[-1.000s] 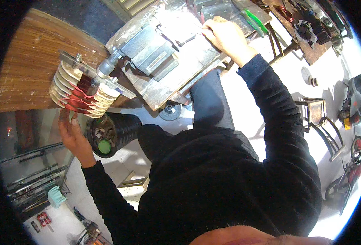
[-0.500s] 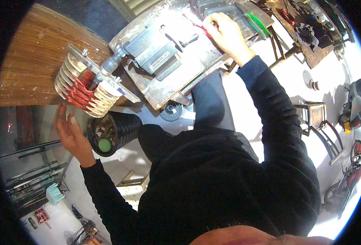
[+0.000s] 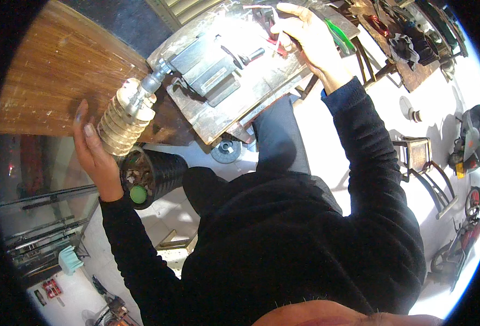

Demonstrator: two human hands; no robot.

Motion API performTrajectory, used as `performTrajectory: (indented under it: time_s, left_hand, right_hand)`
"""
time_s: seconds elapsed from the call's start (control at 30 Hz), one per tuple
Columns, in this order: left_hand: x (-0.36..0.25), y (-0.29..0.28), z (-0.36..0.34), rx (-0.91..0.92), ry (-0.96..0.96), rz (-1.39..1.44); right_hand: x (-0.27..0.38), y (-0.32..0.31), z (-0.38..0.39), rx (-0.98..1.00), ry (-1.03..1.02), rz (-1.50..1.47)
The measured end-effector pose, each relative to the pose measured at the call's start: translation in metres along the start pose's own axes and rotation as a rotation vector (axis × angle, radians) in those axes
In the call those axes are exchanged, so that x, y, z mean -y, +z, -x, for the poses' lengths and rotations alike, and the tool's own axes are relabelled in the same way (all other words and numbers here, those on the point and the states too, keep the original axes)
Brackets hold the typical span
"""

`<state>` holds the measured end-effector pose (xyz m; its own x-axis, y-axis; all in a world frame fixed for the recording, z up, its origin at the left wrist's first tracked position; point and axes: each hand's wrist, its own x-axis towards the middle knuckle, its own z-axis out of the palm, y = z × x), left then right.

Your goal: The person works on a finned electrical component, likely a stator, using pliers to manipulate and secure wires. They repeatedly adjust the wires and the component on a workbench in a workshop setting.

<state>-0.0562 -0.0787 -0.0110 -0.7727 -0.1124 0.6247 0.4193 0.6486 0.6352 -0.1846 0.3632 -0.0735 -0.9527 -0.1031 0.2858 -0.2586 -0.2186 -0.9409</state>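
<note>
My left hand (image 3: 90, 144) has its fingers extended and apart beside a stack of cream grooved formers (image 3: 121, 127), nothing visible in its grasp. The formers sit on a metal shaft fitting (image 3: 152, 81) of a grey cast-metal machine (image 3: 203, 73), mounted on a worn board (image 3: 207, 122). My right hand (image 3: 302, 41) is high at the board's right side, fingers curled on a thin pale strip (image 3: 277, 24); a red piece (image 3: 282, 53) shows below those fingers, its shape hidden. A green-handled tool (image 3: 342, 35) lies beside that hand.
A wooden panel (image 3: 44, 65) is at left, a black bin (image 3: 156, 174) below it. A cluttered side bench (image 3: 414, 73) stands upper right, with a stool (image 3: 416, 155) and parked two-wheelers (image 3: 468, 217) at right. My leg (image 3: 278, 136) is under the board's edge.
The formers have turned round; the red wire seen earlier on them no longer shows. My left hand has moved upward. My right hand has shifted and turned, raising the pale strip into view.
</note>
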Motion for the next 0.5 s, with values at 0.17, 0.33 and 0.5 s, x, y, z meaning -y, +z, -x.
performTrajectory:
  time_s: [0.17, 0.33, 0.5]
  left_hand:
    - [-0.029, 0.003, -0.010, -0.029, 0.045, -0.056]
    - [-0.092, 0.025, -0.001, -0.061, 0.398, 0.006]
    - [-0.135, 0.077, 0.033, 0.373, 0.067, 0.271]
  right_hand:
    - [0.027, 0.024, 0.017, 0.004, -0.232, 0.323]
    - [0.062, 0.048, 0.038, 0.239, -0.143, -0.032]
    - [0.076, 0.074, 0.053, 0.146, -0.102, -0.134]
